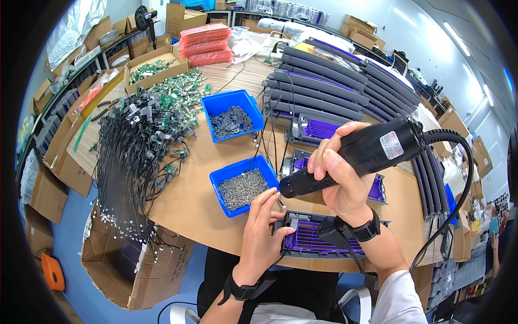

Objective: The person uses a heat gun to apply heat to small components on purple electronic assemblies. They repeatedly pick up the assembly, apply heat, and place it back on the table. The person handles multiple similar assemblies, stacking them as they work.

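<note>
My right hand (342,173) is wrapped round a black electric screwdriver (372,148), which tilts down to the left. Its nose ends at the fingertips of my left hand (260,231). Those fingers are pinched together by the bit; whatever they grip is too small to make out. My left thumb is against the left end of a grey housing with a purple slatted inside (318,235), lying at the table's near edge. Just beyond my left fingers stands a blue bin of small metal screws (217,178). Farther back, another blue bin (206,102) holds small grey parts.
A heap of black cables (121,156) and green circuit boards (175,86) covers the left of the table. Long grey panels (318,86) are stacked at the back right. Red bubble-wrap packs (205,43) sit behind. The screwdriver's thick cord (468,178) loops down on the right.
</note>
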Demonstrator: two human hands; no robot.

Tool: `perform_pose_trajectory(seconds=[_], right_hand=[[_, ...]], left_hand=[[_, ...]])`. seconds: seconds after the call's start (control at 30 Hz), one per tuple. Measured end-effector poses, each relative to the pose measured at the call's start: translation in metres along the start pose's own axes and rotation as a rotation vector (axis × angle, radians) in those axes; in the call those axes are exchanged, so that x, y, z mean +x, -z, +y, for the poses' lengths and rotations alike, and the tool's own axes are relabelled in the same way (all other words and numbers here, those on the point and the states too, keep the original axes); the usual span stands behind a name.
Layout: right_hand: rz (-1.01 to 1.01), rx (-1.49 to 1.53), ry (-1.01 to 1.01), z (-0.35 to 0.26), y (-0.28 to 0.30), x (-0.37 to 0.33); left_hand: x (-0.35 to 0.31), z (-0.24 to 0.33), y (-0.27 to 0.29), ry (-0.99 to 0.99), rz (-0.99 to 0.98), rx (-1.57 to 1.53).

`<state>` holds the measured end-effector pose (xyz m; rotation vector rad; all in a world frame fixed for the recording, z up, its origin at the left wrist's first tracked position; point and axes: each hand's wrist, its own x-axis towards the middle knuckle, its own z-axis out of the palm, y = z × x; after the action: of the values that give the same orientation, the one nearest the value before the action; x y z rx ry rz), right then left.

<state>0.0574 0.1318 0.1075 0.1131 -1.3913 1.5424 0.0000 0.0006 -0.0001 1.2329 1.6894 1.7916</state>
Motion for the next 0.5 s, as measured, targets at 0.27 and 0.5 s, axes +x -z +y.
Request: perform_pose_trajectory(seconds=[0.27,0.5], right_hand=[[-0.015,-0.018,0.007,-0.011,-0.002,0.002],[-0.161,-0.21,-0.149,-0.042,-0.007,-0.006]], left_hand=[[0.0,0.004,0.0,0.008,-0.002,-0.004],[0.0,-0.005,-0.001,-0.068,0.007,0.085]])
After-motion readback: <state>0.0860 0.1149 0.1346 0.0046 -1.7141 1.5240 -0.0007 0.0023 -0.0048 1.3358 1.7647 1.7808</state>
